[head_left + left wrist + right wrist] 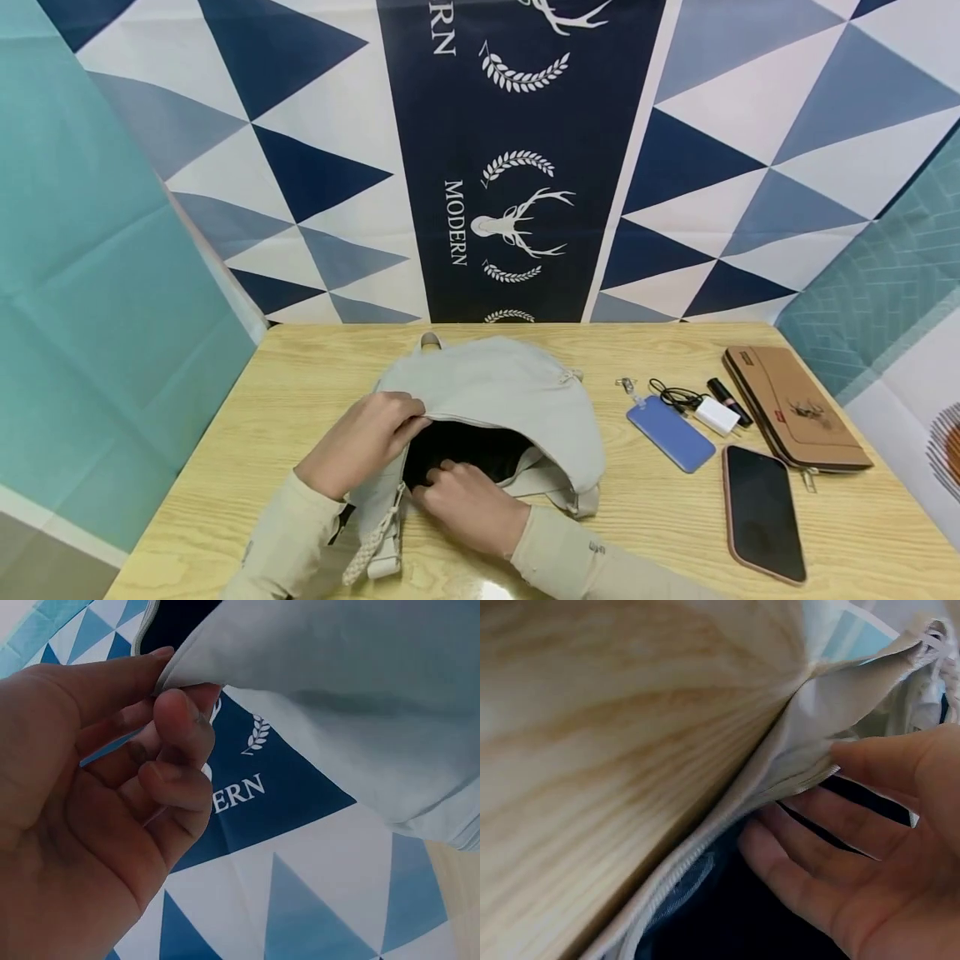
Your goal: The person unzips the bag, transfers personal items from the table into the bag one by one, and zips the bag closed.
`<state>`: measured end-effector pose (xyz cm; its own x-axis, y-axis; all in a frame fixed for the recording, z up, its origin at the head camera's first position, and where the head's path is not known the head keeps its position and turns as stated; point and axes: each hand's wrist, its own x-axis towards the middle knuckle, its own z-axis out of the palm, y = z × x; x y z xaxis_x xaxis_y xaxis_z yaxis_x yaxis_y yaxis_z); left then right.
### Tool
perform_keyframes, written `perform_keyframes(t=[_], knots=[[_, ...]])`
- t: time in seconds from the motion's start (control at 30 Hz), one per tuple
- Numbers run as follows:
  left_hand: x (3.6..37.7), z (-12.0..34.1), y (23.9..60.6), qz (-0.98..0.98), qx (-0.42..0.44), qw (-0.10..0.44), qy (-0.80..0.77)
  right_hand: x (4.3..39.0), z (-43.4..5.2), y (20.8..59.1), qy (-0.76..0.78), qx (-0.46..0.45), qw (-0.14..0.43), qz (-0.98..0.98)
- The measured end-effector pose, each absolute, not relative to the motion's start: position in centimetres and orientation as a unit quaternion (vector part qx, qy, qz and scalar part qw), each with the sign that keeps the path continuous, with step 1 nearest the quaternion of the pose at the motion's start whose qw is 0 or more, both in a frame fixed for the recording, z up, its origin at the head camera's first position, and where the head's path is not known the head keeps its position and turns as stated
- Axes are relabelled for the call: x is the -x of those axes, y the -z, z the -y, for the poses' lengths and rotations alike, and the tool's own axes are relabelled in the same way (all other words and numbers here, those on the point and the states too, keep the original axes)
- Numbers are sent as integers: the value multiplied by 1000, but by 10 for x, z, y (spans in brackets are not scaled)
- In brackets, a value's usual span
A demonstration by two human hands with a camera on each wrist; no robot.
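Note:
A light grey backpack [502, 383] lies on the wooden table with its zipped mouth open, showing a dark inside [480, 446]. My left hand [367, 442] pinches the upper left rim of that mouth; the left wrist view shows the zipper edge [176, 671] between thumb and fingers. Down at the near rim is my right hand [476, 504], its fingertips reaching into the opening. In the right wrist view, thumb and fingers pinch a pale fabric edge [802, 776] at the mouth. A braided zipper pull [363, 554] hangs at the near left. The bag's depth is too dark to make out.
Right of the backpack lie a blue card holder [671, 433], a black cable [675, 393], a white charger [716, 415] and a dark tube [727, 400]. Farther right are a brown wallet [798, 408] and a phone [765, 512]. A patterned cloth [322, 167] hangs behind the table.

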<state>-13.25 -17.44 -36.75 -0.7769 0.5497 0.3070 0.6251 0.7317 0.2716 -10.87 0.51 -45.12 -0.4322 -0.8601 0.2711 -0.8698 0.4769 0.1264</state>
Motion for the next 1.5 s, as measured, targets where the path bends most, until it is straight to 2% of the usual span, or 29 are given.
perform_keyframes(t=[0.27,0.5,0.83,1.13,1.37,1.5], knots=[[133,180,356,926,297,146,179,101,-4,449,42,-497,164,851],[135,187,345,929,276,146,198,95,-3,448,37,-497,155,853],[140,179,342,925,291,148,195,92,-18,448,8,-509,145,848],[133,168,345,924,310,161,157,75,-65,427,-74,-523,98,844],[126,163,346,924,308,188,128,61,-120,416,-165,-483,108,853],[128,159,348,915,319,217,115,59,-158,411,-186,-439,162,864]])
